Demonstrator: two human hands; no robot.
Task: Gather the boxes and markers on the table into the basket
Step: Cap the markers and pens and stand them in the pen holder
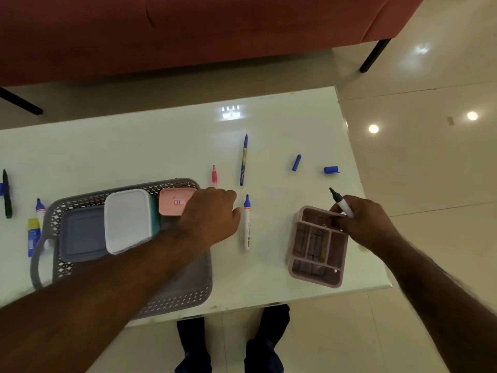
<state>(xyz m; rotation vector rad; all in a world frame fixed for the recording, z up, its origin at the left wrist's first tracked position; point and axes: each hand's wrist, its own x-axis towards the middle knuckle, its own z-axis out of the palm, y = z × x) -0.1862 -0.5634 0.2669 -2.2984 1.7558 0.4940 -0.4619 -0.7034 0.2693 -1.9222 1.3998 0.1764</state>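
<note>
You stand at a glossy white counter [172, 141] on a pale tiled floor [419, 184]. Beyond the counter's far edge sits a rust-red sofa [188, 25] on black legs [375, 55]. Right of the counter, the tiles mirror round ceiling lights [373, 128].

The pink box [176, 201] in the basket [188, 289] bears a small red-bordered label reading "18" in blue; print on the markers is too blurred to read

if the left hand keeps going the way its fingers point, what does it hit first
Probably the pink marker, lying just beyond the left hand past the basket corner. Depth is unclear, so the hand might pass above it.
</note>
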